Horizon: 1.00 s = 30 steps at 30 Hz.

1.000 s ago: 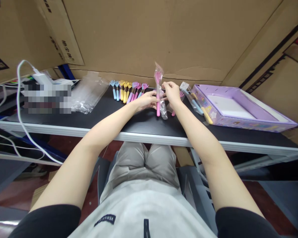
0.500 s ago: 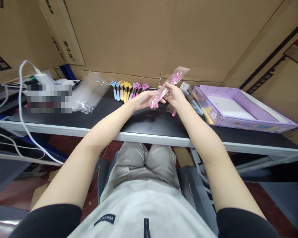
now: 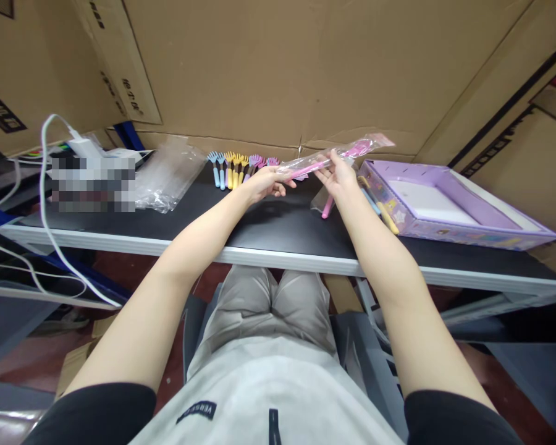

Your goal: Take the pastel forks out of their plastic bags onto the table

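A pink fork in a clear plastic sleeve (image 3: 333, 157) is held nearly level above the black table (image 3: 176, 216). My left hand (image 3: 264, 182) pinches the sleeve's left end. My right hand (image 3: 338, 176) grips it near the middle, and the fork's head points right. A row of several blue, yellow, purple and pink forks (image 3: 238, 167) lies at the back of the table, just left of my left hand. Another pink fork in a sleeve (image 3: 325, 204) lies on the table under my right hand.
A pile of clear plastic sleeves (image 3: 167, 173) lies at the left. A purple box tray (image 3: 445, 207) stands at the right, with bagged forks (image 3: 375, 204) beside it. A white charger and cable (image 3: 81, 145) sit far left. Cardboard boxes wall the back.
The bagged pink fork went from standing upright on the table to lying nearly level in the air. Both hands rose with it, and its head swung to the right.
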Tool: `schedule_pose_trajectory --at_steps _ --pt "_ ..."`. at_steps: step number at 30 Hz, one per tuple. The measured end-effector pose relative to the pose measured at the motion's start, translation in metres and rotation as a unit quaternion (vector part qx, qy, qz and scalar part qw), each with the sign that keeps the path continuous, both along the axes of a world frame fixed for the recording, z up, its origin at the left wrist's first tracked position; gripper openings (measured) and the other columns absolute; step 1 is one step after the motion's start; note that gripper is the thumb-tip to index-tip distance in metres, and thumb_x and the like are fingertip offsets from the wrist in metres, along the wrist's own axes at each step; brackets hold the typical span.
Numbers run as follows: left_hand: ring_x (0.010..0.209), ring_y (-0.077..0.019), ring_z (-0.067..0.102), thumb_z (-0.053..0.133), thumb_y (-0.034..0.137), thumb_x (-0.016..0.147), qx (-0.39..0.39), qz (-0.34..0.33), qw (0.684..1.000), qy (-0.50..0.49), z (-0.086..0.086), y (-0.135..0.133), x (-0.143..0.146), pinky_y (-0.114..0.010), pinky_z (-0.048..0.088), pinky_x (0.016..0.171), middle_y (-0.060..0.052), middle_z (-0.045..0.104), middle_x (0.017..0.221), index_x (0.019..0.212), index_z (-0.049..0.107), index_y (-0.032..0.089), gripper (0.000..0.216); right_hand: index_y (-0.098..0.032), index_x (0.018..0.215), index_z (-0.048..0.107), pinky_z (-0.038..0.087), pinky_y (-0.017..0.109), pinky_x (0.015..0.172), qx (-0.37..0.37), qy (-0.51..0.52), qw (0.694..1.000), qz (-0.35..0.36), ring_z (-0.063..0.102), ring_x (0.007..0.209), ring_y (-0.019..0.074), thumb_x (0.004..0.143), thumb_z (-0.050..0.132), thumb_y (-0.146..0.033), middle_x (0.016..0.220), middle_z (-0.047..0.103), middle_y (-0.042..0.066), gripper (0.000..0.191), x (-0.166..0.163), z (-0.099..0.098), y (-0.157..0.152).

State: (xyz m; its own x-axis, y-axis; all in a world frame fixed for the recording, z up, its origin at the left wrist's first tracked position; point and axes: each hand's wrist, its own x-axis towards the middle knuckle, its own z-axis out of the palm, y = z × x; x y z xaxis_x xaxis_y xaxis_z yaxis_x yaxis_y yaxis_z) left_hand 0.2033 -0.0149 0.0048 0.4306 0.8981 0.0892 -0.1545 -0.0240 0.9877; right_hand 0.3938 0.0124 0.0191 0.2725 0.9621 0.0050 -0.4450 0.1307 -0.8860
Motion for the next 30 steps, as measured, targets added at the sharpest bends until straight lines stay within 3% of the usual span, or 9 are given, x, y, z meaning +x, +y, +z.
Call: schedule_pose_trajectory --at_steps 10,15,19,25,30 --pt "0.041 -0.0079 0.056 0.066 0.013 0.080 0.021 0.004 0.998 0.063 0.000 0.010 -0.018 -0.020 0.026 0.036 -0.007 0.072 0.078 0.095 0.061 0.012 0.016 -0.022 0.088 0.054 0.062 0.030 0.070 -0.007 0.006 1.000 -0.011 0.070 0.071 0.0129 0.091 0.062 -0.037 0.074 0.070 -0.001 0.017 0.003 0.000 0.001" --pt "0.042 -0.0098 0.056 0.064 0.009 0.078 0.005 0.006 0.997 0.077 0.002 0.015 -0.028 -0.024 0.038 0.045 -0.008 0.072 0.078 0.093 0.058 0.012 0.017 -0.021 0.088 0.053 0.061 0.026 0.069 -0.014 0.011 0.999 -0.032 0.070 0.070 0.0116 0.091 0.063 -0.034 0.075 0.069 -0.001 0.017 0.012 0.002 0.005" --pt "0.043 -0.0106 0.058 0.062 0.008 0.079 -0.002 0.011 0.996 0.091 0.006 0.013 -0.035 -0.023 0.040 0.047 -0.008 0.072 0.077 0.094 0.055 0.013 0.017 -0.021 0.093 0.052 0.061 0.028 0.068 -0.014 0.016 0.998 -0.054 0.069 0.069 0.0119 0.091 0.062 -0.040 0.074 0.067 -0.002 0.021 0.018 0.002 0.010" --pt "0.044 -0.0110 0.058 0.068 0.012 0.073 0.003 -0.004 0.994 0.113 0.007 0.014 -0.045 -0.020 0.030 0.039 -0.007 0.071 0.071 0.085 0.056 0.014 0.017 -0.023 0.091 0.050 0.061 0.035 0.069 -0.011 -0.006 0.998 -0.054 0.070 0.072 0.0160 0.090 0.054 -0.056 0.079 0.068 0.001 0.033 0.022 0.001 0.010" --pt "0.043 -0.0098 0.056 0.072 0.017 0.072 0.012 -0.010 0.993 0.120 0.007 0.017 -0.053 -0.021 0.035 0.042 -0.008 0.069 0.069 0.075 0.057 0.013 0.016 -0.023 0.088 0.052 0.060 0.043 0.076 -0.018 -0.033 0.998 -0.041 0.070 0.076 0.0191 0.088 0.052 -0.057 0.081 0.068 0.002 0.034 0.023 0.001 0.008"
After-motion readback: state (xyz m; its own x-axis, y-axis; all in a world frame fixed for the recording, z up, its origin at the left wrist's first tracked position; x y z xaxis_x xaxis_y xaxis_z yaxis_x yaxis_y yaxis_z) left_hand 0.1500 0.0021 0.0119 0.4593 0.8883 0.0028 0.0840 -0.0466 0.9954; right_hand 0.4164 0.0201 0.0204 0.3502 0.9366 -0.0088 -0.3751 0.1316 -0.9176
